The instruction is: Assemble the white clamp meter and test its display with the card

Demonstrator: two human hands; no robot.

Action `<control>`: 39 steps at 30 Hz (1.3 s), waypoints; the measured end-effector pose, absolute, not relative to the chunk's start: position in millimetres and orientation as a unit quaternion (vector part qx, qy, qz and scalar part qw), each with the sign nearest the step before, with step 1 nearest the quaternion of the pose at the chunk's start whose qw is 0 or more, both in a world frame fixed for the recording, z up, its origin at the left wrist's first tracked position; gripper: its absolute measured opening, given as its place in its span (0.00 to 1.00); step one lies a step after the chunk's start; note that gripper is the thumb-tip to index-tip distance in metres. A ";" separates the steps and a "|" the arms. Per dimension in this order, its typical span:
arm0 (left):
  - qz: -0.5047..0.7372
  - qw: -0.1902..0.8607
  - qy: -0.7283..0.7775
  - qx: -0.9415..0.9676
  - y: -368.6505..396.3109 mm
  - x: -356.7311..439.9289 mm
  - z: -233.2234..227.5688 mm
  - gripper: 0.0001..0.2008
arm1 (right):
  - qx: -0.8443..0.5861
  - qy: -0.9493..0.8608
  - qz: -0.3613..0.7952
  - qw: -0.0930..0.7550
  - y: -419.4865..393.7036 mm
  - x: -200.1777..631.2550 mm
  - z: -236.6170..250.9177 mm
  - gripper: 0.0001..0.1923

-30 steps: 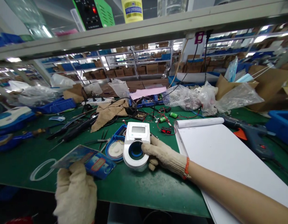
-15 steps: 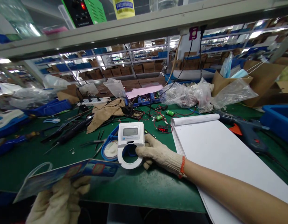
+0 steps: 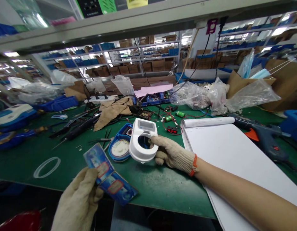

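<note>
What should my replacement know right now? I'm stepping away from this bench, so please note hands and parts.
Left hand: gloved, holding the blue card near the bench edge.
Right hand: gloved, gripping the white meter housing, tilted up off the green mat.
Blue base part lies beside the housing; clear ring lies farther left.
Housing and base are not joined; card is not on the housing.

Free: bare green bench mat [image 3: 160,186] near centre.
Left: thin white rubber ring [image 3: 46,166].
Right: open white paper pad [image 3: 225,154].
Far: tangled red and black wires [image 3: 171,123].
</note>
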State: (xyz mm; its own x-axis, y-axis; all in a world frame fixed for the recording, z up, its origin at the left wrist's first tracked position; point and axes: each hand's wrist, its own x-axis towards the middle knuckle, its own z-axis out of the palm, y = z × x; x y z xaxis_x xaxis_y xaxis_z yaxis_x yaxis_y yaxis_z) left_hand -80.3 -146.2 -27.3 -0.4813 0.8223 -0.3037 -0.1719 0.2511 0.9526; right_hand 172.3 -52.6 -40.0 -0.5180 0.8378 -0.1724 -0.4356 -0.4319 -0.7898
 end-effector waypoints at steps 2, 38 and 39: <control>0.528 0.478 0.648 0.268 -145.8 -76.3 -28.9 0.25 | -0.299 -0.303 0.811 0.401 -48.3 174.4 -43.3 0.17; 0.633 0.208 0.633 0.395 -124.2 -56.8 -18.9 0.21 | -0.367 -0.224 0.813 0.392 -48.1 170.6 -34.0 0.20; 0.617 0.215 0.629 0.421 -129.7 -56.4 -23.7 0.21 | -0.369 -0.223 0.812 0.393 -47.8 170.5 -34.0 0.19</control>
